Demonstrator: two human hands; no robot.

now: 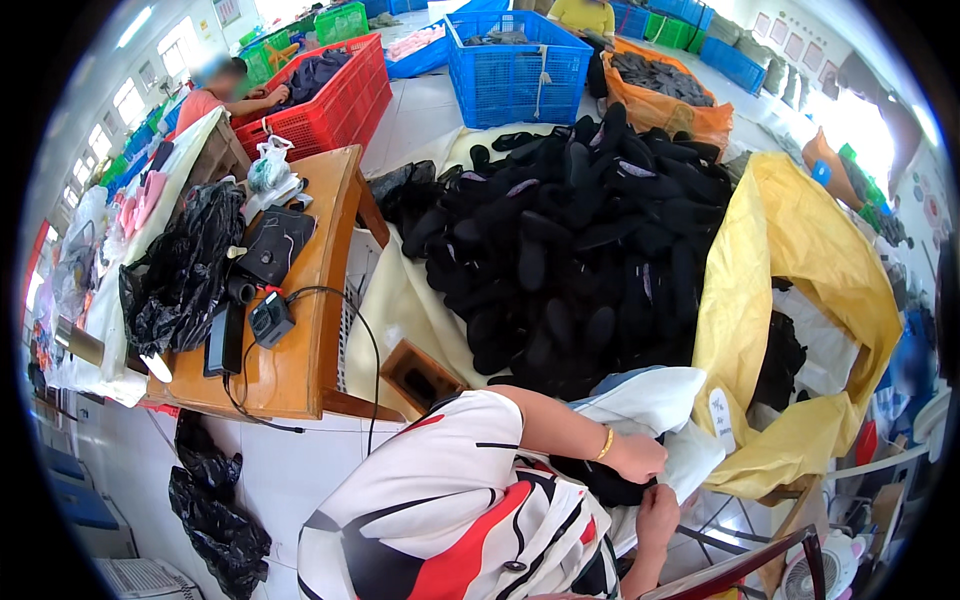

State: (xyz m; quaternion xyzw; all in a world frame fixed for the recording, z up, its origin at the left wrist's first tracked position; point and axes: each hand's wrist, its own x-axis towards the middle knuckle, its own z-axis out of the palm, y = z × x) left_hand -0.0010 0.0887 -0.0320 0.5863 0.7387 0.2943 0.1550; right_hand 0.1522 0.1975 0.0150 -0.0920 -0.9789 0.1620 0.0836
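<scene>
My left hand (637, 457), with a gold bracelet at its wrist, is closed at the edge of a soft black cloth item (603, 484). My right hand (657, 512) sits just below it, with bent fingers pinched at the same item's right end. The item lies low against my body, and its exact kind is hard to make out. White cloth (648, 398) is spread over my lap, around and beyond both hands. A large heap of black foot-shaped pieces (560, 250), like soft slippers, lies on a pale sheet (395, 330) in front of me.
A yellow sack (725, 300) with black pieces inside stands open at the right. To the left, a wooden table (290, 375) carries a black plastic bag (185, 270) and a small corded device (270, 320). Blue (515, 85) and red crates (350, 90) stand farther back, near two other people.
</scene>
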